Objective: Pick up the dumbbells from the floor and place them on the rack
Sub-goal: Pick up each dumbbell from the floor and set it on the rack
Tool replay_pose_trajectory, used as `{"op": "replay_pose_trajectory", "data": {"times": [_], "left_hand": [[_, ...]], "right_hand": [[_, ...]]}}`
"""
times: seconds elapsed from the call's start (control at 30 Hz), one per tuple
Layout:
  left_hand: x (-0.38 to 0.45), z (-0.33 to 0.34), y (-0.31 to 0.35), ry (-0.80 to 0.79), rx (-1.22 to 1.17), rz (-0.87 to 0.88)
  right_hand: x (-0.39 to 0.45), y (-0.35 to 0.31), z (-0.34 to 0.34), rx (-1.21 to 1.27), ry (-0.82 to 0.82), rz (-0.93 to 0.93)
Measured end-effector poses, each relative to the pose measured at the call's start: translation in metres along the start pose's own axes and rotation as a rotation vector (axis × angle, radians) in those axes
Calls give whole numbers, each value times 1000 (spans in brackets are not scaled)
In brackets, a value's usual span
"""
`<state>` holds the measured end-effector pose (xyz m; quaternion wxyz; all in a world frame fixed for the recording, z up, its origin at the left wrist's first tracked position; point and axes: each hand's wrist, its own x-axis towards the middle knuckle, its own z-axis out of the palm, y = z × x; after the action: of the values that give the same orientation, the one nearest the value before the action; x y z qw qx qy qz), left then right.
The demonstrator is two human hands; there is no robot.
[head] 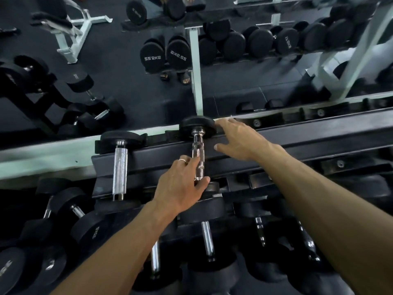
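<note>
A black dumbbell [197, 145] with a chrome knurled handle lies across the top tier of the black rack [297, 135], its far head against the mirror. My left hand [182, 186] is at the near end of that handle, fingers and thumb loosely around it. With straight fingers, my right hand [240, 139] touches the dumbbell's far head and the rack rail. A second dumbbell [120, 165] sits on the same tier to the left.
Lower rack tiers hold several more black dumbbells [206, 237]. A mirror behind the rack reflects other racks, 22.5 kg dumbbells [163, 54], a white bench frame [78, 28] and sandalled feet. The top tier to the right has bare saddles.
</note>
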<state>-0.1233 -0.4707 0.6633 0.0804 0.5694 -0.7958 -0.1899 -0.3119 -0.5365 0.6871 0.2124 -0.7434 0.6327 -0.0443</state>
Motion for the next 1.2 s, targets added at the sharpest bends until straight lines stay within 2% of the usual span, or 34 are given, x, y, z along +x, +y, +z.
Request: {"op": "replay_pose_trajectory", "data": {"times": [0.33, 0.43, 0.57, 0.83, 0.97, 1.2], "left_hand": [[-101, 10, 1, -83, 146, 363], [-134, 31, 4, -170, 148, 425], [-176, 75, 13, -376, 197, 491], [-251, 207, 46, -625, 248, 629], [-297, 296, 72, -752, 314, 679], [-361, 466, 92, -876, 308, 692]], "right_hand": [[-142, -36, 48, -173, -4, 146], [-193, -42, 72, -148, 2, 213], [-259, -29, 117, -125, -50, 297], [-387, 32, 247, 61, -127, 512], [-463, 74, 334, 169, -176, 624], [-572, 151, 492, 384, -183, 834]]}}
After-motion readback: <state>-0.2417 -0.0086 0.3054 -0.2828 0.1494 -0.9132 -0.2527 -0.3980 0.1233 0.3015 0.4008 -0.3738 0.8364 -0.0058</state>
